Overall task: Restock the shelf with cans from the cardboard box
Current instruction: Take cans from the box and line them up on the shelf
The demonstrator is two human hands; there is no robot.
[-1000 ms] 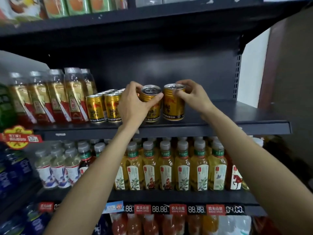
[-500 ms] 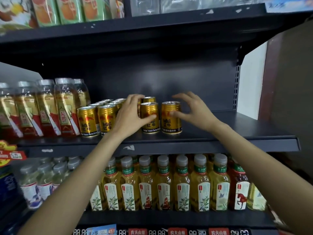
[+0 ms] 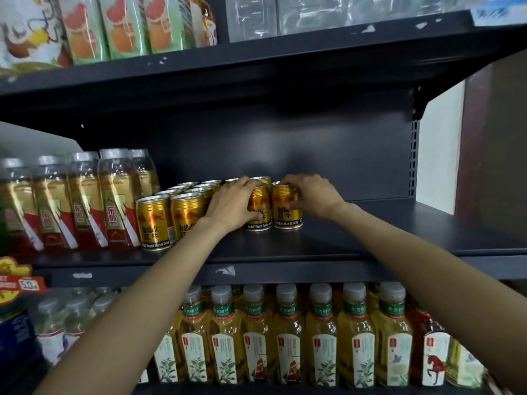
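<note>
Several gold Red Bull cans (image 3: pixel 155 220) stand in rows on the dark middle shelf (image 3: pixel 370 240). My left hand (image 3: pixel 232 205) grips one gold can (image 3: pixel 261 212) standing further back on the shelf. My right hand (image 3: pixel 313 196) grips the gold can (image 3: pixel 285 208) beside it on the right, fingers over its top and thumb on its side. Both cans stand upright on the shelf and touch each other. The cardboard box is out of view.
Tall bottles with red and gold labels (image 3: pixel 85 201) stand left of the cans. The right part of the middle shelf is bare. Yellow tea bottles (image 3: pixel 288 337) fill the shelf below, and packets (image 3: pixel 119 24) sit on the shelf above.
Both cans have gone from the shelf's front edge further back, next to the other rows. Half a second ago my fingers were spread loose; now both hands grip the cans again.
</note>
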